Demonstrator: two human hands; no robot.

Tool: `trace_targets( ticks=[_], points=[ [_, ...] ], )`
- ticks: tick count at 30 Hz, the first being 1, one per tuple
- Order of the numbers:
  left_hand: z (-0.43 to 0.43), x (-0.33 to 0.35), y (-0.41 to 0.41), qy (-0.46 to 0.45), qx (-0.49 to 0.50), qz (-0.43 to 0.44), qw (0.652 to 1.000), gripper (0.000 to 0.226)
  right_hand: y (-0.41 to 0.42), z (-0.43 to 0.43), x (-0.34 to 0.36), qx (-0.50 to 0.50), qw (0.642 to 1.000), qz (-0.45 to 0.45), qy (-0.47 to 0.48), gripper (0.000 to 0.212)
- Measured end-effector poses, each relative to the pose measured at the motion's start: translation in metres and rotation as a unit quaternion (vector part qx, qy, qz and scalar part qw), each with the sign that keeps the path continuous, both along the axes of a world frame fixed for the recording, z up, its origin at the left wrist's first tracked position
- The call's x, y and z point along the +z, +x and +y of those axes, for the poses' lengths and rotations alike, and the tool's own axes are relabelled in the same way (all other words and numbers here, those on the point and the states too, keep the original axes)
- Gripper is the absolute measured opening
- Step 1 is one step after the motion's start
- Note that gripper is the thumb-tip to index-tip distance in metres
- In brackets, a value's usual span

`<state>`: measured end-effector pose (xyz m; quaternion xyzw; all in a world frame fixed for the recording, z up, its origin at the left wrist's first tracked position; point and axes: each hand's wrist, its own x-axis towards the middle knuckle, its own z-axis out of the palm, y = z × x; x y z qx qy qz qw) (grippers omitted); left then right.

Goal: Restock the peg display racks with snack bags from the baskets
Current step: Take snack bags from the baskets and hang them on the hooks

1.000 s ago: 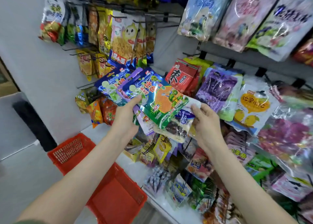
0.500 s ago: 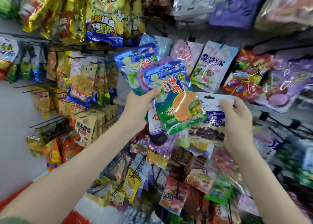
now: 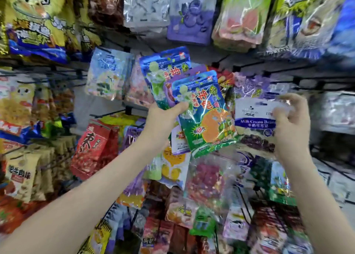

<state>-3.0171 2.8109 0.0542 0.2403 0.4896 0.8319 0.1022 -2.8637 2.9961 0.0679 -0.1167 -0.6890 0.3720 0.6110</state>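
My left hand (image 3: 163, 117) grips a fanned stack of several snack bags (image 3: 203, 111); the front one is blue and green with an orange picture. My right hand (image 3: 290, 123) pinches the top of a white and clear bag labelled Milk Cocoa Beans (image 3: 253, 126), held just right of the stack and level with it. Both are raised in front of the peg racks, near a purple bag (image 3: 249, 84) hanging behind. No basket is in view.
Hanging bags fill the rack on every side: yellow bags (image 3: 38, 23) top left, a red bag (image 3: 92, 146) lower left, purple and green bags (image 3: 192, 15) above. Bare black pegs (image 3: 315, 80) stick out at the right, behind my right hand.
The view has tilted up and the red basket has dropped out of sight. Both hands have risen with their bags, and my right hand has moved its bag further right, apart from the stack.
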Motion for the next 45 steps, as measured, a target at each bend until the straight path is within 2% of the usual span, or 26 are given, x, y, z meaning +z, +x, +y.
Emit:
trace_targets(
  ticks=[3,5,6,7,11,14,18,27,30,33,39,45],
  points=[
    [0.026,0.014,0.004,-0.001,-0.017,0.033,0.999,0.075,0.008,0.03,0.008,-0.047,0.999,-0.007,-0.001,0.036],
    [0.043,0.023,0.005,-0.008,-0.032,0.05,0.998,0.053,0.011,0.049,0.012,-0.059,0.998,0.016,-0.027,0.033],
    [0.051,0.026,0.006,-0.009,-0.044,0.059,0.997,0.034,0.014,0.058,0.014,-0.062,0.997,0.03,-0.037,0.032],
    [0.059,0.028,0.007,-0.007,-0.057,0.074,0.996,0.027,0.016,0.063,0.016,-0.068,0.996,0.038,-0.044,0.029],
    [0.084,0.041,0.011,-0.013,-0.074,0.142,0.987,0.042,0.021,0.084,0.021,-0.093,0.993,0.053,-0.056,0.014],
    [0.106,0.047,0.005,-0.01,-0.082,0.164,0.983,0.036,0.026,0.102,0.024,-0.099,0.989,0.081,-0.077,0.015],
    [0.126,0.046,-0.004,-0.005,-0.106,0.173,0.979,0.016,0.034,0.112,0.03,-0.105,0.982,0.118,-0.102,0.017],
    [0.143,0.038,-0.024,-0.015,-0.129,0.207,0.97,0.01,0.036,0.145,0.04,-0.104,0.967,0.156,-0.171,0.015],
    [0.145,0.035,-0.03,-0.015,-0.134,0.211,0.968,0.01,0.034,0.15,0.041,-0.1,0.97,0.16,-0.153,0.014],
    [0.145,0.031,-0.038,-0.013,-0.128,0.225,0.966,0.01,0.024,0.147,0.042,-0.064,0.986,0.101,-0.119,0.009],
    [0.135,0.026,-0.049,0.033,-0.13,0.253,0.958,0.03,0.001,0.131,0.048,0.026,0.995,0.052,-0.083,0.014],
    [0.125,0.021,-0.049,0.035,-0.136,0.256,0.956,0.034,-0.006,0.121,0.06,0.015,0.994,0.084,-0.073,0.01]
  ],
)
